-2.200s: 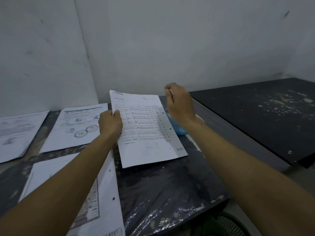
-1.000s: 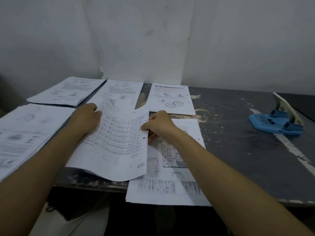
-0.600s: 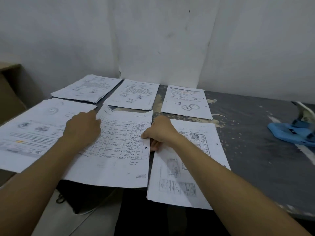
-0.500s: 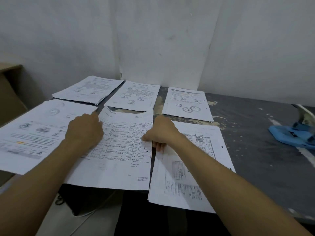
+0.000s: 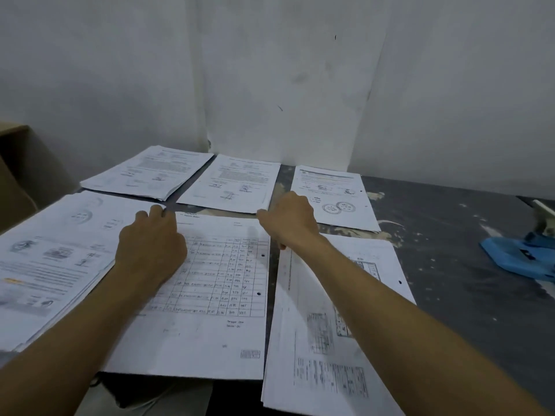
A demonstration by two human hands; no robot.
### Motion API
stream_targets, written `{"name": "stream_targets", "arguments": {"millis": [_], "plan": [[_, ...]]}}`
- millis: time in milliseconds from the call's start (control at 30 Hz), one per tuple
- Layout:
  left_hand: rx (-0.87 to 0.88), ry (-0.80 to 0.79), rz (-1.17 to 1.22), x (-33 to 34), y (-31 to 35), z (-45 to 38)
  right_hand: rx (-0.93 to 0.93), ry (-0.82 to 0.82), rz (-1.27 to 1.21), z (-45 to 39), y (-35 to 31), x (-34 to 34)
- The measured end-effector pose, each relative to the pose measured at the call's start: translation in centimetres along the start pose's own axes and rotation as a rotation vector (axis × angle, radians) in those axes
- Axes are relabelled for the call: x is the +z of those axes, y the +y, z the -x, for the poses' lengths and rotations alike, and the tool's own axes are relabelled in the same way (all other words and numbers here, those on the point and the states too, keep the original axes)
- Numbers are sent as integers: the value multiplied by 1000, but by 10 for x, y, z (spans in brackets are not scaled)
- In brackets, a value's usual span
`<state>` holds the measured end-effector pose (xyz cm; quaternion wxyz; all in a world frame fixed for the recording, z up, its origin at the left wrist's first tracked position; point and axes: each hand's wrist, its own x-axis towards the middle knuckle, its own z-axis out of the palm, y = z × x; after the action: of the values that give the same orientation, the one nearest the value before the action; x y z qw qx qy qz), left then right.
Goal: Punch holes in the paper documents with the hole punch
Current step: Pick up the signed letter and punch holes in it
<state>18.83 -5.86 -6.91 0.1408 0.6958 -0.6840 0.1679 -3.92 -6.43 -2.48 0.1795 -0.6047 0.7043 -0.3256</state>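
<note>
A printed table sheet (image 5: 210, 328) with two punched holes along its right margin lies flat at the table's front edge. My left hand (image 5: 150, 244) lies over the sheet's upper left edge with curled fingers holding it. At the sheet's upper right corner my right hand (image 5: 288, 225) pinches the edge. The blue hole punch (image 5: 522, 259) sits far to the right on the table, partly cut off by the frame, with neither hand touching it.
Paper stacks surround the sheet: one at the left (image 5: 54, 259), three along the back wall (image 5: 147, 172) (image 5: 234, 181) (image 5: 333, 196), and one at the right front (image 5: 345, 325). The dark table (image 5: 450, 265) is scuffed. A brown box (image 5: 15, 163) stands at the far left.
Both hands carried the punched sheet away from the hole punch to the left and laid it flat among the stacks. The hands have slid up to its top corners.
</note>
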Motion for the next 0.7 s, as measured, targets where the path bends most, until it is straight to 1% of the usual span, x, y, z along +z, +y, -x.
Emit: {"name": "stream_targets", "arguments": {"millis": [267,367,467,567,700], "plan": [[91,136,153,22,25,-61,-36,34,36,-48,-14,11],[108,133,187,35,32,-92,-33,30,66,-69,-20,21],[79,68,197,44,38,-121,-15,-10,94,-88,-21,34],[45,-29,167,52,41,-145,45,-46,101,-103,-18,44],[-69,-229,223,60,45,-160,99,-71,151,-115,-14,47]]}}
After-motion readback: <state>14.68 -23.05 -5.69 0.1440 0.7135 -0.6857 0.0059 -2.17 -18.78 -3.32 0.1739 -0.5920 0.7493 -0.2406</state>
